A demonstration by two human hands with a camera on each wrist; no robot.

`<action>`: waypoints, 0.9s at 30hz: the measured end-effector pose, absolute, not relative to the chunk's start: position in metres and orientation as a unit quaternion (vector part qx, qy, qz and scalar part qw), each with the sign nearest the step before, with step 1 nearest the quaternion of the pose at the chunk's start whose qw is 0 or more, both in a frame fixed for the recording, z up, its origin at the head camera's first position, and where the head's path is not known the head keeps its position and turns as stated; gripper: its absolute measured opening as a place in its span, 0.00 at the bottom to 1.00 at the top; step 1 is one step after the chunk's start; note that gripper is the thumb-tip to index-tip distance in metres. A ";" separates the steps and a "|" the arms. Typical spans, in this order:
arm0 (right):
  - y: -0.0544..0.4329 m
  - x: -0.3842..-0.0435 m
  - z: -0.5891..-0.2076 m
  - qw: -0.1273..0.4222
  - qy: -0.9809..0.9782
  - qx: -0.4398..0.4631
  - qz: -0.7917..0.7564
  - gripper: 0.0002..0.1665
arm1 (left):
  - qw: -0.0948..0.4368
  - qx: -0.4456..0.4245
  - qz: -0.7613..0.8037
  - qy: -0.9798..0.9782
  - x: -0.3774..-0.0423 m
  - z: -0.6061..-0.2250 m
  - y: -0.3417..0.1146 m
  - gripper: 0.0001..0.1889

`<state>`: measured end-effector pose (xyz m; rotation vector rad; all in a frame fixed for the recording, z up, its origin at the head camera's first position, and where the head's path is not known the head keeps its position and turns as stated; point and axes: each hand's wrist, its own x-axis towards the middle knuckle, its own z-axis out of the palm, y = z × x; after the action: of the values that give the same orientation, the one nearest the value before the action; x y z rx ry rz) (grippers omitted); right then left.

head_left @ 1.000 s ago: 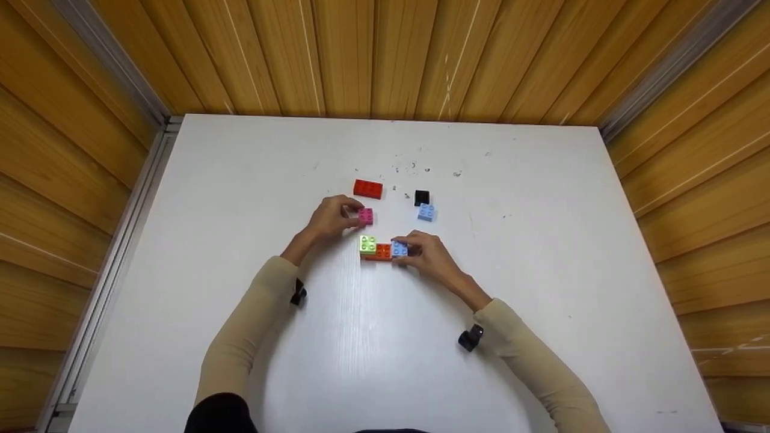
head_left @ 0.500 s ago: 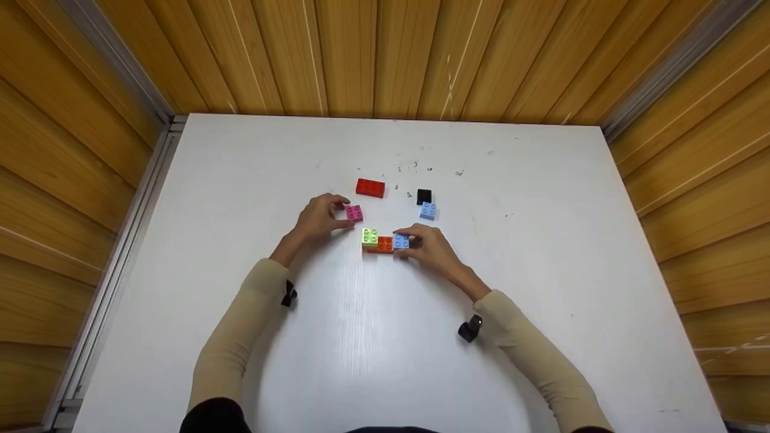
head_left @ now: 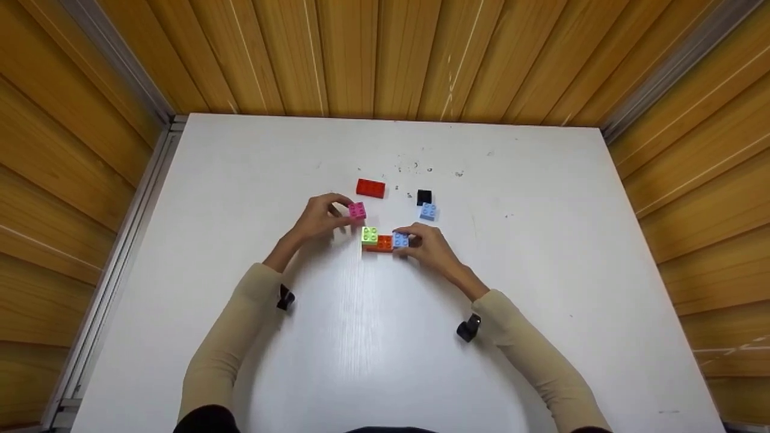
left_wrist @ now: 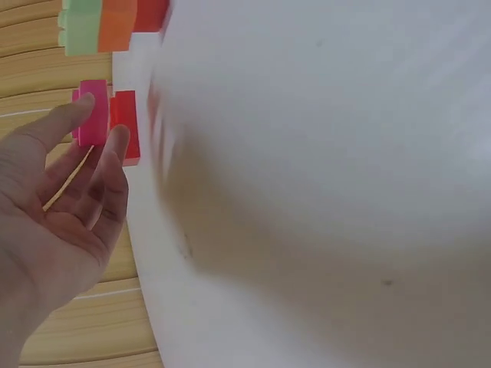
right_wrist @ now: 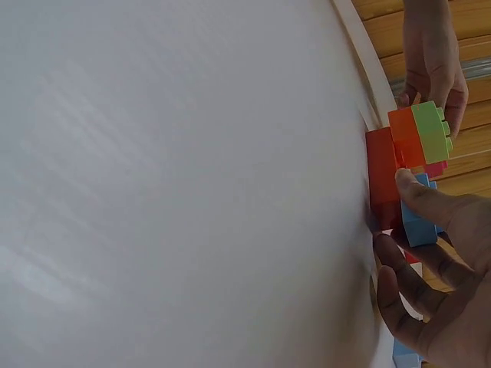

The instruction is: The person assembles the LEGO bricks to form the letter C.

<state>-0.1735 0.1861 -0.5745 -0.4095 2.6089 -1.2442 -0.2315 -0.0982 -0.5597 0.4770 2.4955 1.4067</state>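
Note:
My left hand (head_left: 320, 218) pinches a pink 2x2 toy brick (head_left: 357, 210) between thumb and fingers, studs up. In the left wrist view the pink brick (left_wrist: 93, 113) appears raised off the table. Just to its right is a joined stack: a red brick (right_wrist: 383, 184) at the bottom, an orange brick (right_wrist: 406, 139) on it and a light green brick (head_left: 370, 235) on top at the left end. At the right end sits a light blue brick (head_left: 400, 240), which my right hand (head_left: 432, 248) holds by its sides. How the blue brick joins the stack is partly hidden by fingers.
Farther back on the white table (head_left: 517, 252) lie a red 2x4 brick (head_left: 370, 188), a black brick (head_left: 424, 196) and another light blue brick (head_left: 428, 211) touching or close to the black one. Wood-look walls (head_left: 397, 60) stand behind the table and at both sides.
The pink brick has moved left in my left hand, turned, then come slightly back right. The stack, held at its blue end by my right hand, has shifted a little away from me.

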 end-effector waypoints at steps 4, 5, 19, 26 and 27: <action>0.187 -0.173 -0.575 0.108 0.887 -0.138 -0.426 0.27 | 0.113 0.187 0.503 0.836 -0.226 -0.554 -0.098 0.20; 0.187 -0.173 -0.575 0.107 0.888 -0.138 -0.426 0.27 | 0.114 0.193 0.510 0.830 -0.225 -0.552 -0.098 0.20; 0.184 -0.170 -0.570 0.101 0.895 -0.156 -0.406 0.27 | 0.176 0.260 0.489 0.814 -0.205 -0.544 -0.093 0.20; 0.183 -0.169 -0.571 0.100 0.893 -0.156 -0.410 0.27 | 0.178 0.278 0.456 0.827 -0.203 -0.538 -0.092 0.22; 0.183 -0.169 -0.571 0.100 0.893 -0.155 -0.411 0.27 | 0.178 0.280 0.452 0.828 -0.203 -0.537 -0.091 0.23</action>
<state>-0.1691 0.1829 -0.5714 -0.4586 2.6387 -1.2161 -0.2027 -0.0910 -0.5375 0.7933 2.3413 1.2792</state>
